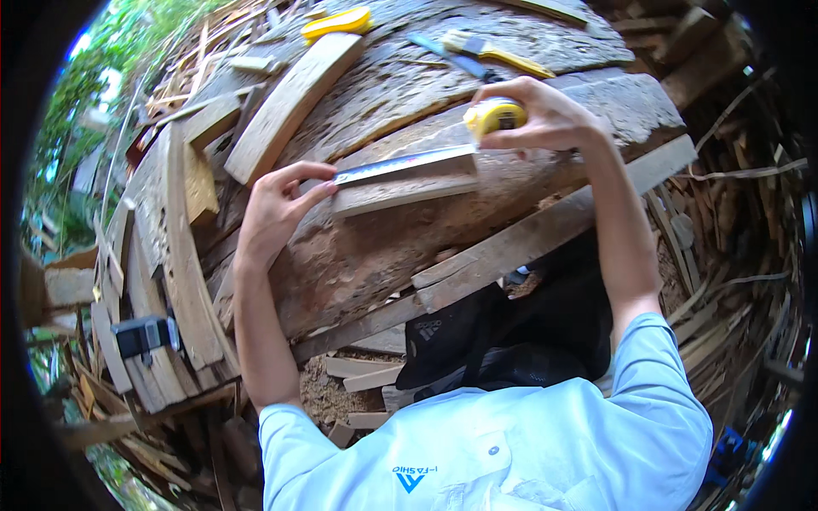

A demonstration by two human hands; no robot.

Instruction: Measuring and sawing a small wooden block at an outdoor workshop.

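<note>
**Tape stretched along wood block, both hands engaged**

Clock centred on the block. Wood block (pixel 409 198) is lying on the rough timber worktop (pixel 366 264), its long axis running roughly 9 to 3, slightly tilted up at the 3 end. Tape blade (pixel 405 164) is spanning the block along its far edge.

Left hand (pixel 277 200) is sitting at 9: thumb and index fingers are pinching at the blade's free end, by the block corner. Can't tell if they're pinching the wood too. Right hand (pixel 550 117) is sitting at 2, fingers grasping the yellow tape measure (pixel 497 117), blade emerging toward 9.

Surroundings: blue tool (pixel 454 57) and yellow-handled brush (pixel 503 54) are lying near each other at 1. Yellow tool (pixel 336 24) is resting at 11, by the far end of a thick curved board (pixel 294 106) at 10. Black device (pixel 145 336) is sitting at 8, well apart. Black fabric (pixel 511 341) is showing at 5, below the worktop edge.
</note>
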